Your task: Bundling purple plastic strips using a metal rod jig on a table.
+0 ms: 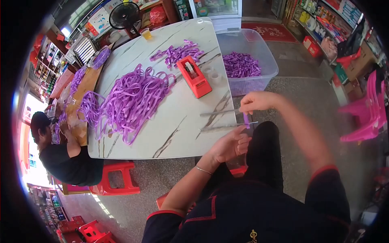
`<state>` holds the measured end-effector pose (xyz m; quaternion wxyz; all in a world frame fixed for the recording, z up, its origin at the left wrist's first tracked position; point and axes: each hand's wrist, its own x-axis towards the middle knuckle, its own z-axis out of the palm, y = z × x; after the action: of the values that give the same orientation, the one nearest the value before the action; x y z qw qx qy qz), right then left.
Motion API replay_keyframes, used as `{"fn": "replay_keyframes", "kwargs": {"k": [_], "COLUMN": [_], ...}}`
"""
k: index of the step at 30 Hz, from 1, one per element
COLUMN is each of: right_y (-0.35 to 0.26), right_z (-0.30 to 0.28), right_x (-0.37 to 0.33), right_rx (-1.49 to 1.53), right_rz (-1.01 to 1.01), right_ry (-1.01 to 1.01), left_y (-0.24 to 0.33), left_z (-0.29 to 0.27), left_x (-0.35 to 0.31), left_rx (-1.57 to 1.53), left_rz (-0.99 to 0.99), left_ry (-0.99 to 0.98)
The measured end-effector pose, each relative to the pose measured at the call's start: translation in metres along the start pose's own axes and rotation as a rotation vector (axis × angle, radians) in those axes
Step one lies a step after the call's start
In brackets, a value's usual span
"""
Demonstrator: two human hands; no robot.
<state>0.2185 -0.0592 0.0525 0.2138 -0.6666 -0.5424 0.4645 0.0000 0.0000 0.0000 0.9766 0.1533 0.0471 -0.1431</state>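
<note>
Purple ribbon (246,119) extends down from the right hand (257,101).

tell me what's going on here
The right hand is at the top of a short, flat purple ribbon strip, the left hand at its bottom, near two thin grey rods at the edge of a white marble-patterned table. A tangled heap of long purple ribbons and a red tape dispenser lie there. A clear plastic bin alongside holds purple pieces.
</note>
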Motion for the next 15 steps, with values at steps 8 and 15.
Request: {"fn": "replay_keyframes", "kwargs": {"k": [8,15], "right_y": [0.000,-0.014], "right_z": [0.011,0.014], "right_x": [-0.012,-0.016], "right_rx": [-0.232,-0.401], "right_rz": [0.067,0.142], "right_ry": [0.034,0.094], "left_y": [-0.004,-0.001], "left_z": [0.004,0.003], "left_x": [-0.001,0.000], "left_rx": [0.004,0.010], "left_rz": [0.004,0.005], "left_ry": [0.002,-0.003]}}
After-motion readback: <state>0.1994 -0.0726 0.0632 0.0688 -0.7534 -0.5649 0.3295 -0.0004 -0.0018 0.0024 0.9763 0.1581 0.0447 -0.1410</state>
